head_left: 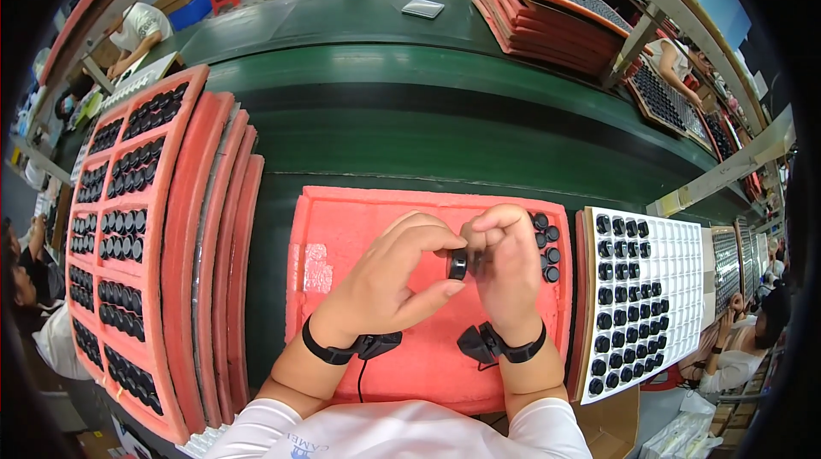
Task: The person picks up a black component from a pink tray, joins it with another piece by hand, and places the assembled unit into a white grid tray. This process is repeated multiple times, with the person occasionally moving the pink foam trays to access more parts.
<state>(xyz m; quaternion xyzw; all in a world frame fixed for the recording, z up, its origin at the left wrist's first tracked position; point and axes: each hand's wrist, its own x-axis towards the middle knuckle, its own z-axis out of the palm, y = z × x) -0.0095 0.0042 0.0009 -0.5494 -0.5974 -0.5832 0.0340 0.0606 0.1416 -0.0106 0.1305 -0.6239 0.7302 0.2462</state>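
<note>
Over the pink foam pad (402, 391), my left hand (376, 267) pinches a small black round part (458, 265) between thumb and fingertips. My right hand (510, 267) is raised close beside it, fingers curled inward. Its fingertips are blurred near the part, and what they hold, if anything, cannot be made out. Several similar black round caps (547, 245) lie on the pad behind my right hand. Both wrists wear black straps with small black devices attached.
To the right, a white compartment tray (676, 288) holds rows of black parts. A tall stack of pink foam trays (184, 245) filled with black caps stands at left. Beyond runs a green conveyor belt (410, 130), with more stacked foam trays (547, 14) at far right. Other people sit at both sides.
</note>
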